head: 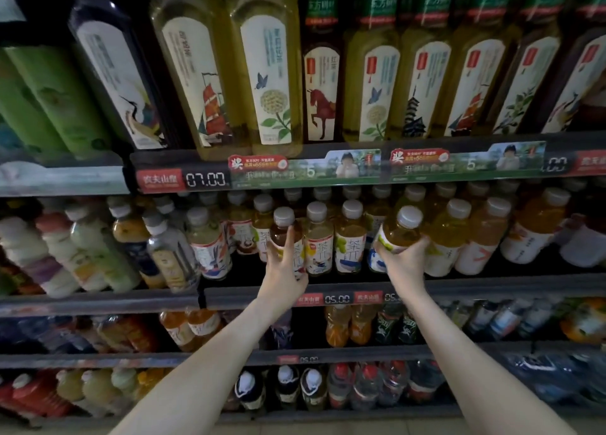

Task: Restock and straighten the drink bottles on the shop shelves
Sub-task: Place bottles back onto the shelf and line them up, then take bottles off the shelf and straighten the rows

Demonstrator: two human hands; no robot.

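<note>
At mid-shelf (492,287), left hand (283,267) gripping brown bottle (279,233), right hand (406,264) gripping yellow bottle (398,229)

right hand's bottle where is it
Head view, right of centre: the right hand holds the bottle tilted at the middle shelf, left of the orange drinks.

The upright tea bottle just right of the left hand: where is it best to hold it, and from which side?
Likely the tea bottle at its narrow neck under the grey cap, from the front: neighbours stand close on both sides of its body, and the shelf front is open.
</note>
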